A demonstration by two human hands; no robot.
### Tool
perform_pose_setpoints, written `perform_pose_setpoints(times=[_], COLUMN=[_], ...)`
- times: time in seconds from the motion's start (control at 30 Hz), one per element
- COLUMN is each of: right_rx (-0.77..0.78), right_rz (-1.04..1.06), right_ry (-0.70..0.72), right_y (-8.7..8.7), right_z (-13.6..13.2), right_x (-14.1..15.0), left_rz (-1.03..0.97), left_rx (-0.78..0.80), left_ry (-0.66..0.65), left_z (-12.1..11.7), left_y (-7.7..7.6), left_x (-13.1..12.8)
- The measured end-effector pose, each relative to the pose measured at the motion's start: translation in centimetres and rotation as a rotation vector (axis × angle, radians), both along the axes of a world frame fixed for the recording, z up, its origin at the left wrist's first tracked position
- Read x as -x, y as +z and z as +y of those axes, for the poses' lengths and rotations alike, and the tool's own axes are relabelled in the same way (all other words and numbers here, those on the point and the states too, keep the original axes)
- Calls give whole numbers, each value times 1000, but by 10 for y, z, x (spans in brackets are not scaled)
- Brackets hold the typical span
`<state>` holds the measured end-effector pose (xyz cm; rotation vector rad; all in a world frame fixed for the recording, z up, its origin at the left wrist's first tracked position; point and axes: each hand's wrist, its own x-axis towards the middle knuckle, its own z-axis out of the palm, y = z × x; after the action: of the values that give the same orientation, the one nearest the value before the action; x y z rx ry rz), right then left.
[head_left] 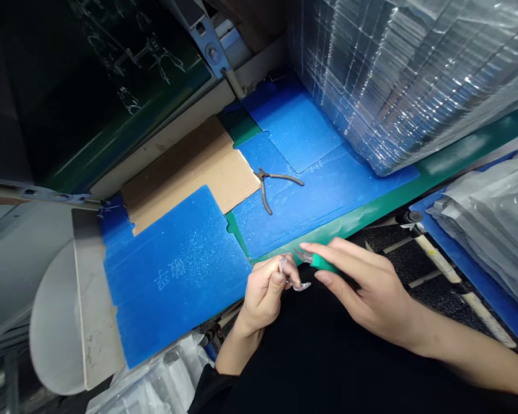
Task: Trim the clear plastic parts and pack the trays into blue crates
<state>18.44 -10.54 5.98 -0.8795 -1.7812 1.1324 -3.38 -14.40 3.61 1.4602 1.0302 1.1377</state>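
Observation:
My left hand [263, 290] is closed, pinching a small clear plastic piece [301, 286] whose curved end sticks out past the fingers. Close beside it, my right hand [366, 287] is wrapped round green-handled nippers [322, 263]. Their short metal jaws point toward my left hand, apart from the clear piece. The palm and fingers hide most of the handles. Both hands are in front of my body, at the near edge of the bench. Beyond them, dark-handled pliers [265, 178] lie spread on a blue sheet [293, 213].
A second blue sheet [176, 282] and brown cardboard [185, 167] cover the left of the green bench. Tall stacked clear trays [414, 80] stand at back right. A dark green belt [112, 86] carries clear branching parts. Bagged material [496, 213] lies at right.

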Motion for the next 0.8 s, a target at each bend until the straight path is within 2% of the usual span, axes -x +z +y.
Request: perform_pose_setpoints(times=[0.17,0.27,0.37,0.47,0.67,0.8], right_rx=[318,366,376,470,845,852], right_rz=[182,277,322,384,611,617], right_ry=[72,136,134,131,75,64], right_y=[13,18,19,17,5,0], right_z=[16,21,22,22,22,18], right_x=[4,9,14,17,14,15], left_rz=[-17,11,23,10,-116,-177], left_rx=[16,6,2,7,24,53], left_ry=[-107,-128,-142,-151,-129,-137], left_z=[2,2,2,1,1,0], left_y=[0,1,2,3,2,-2], left_x=[-1,-1,-2,-2,-7,-8])
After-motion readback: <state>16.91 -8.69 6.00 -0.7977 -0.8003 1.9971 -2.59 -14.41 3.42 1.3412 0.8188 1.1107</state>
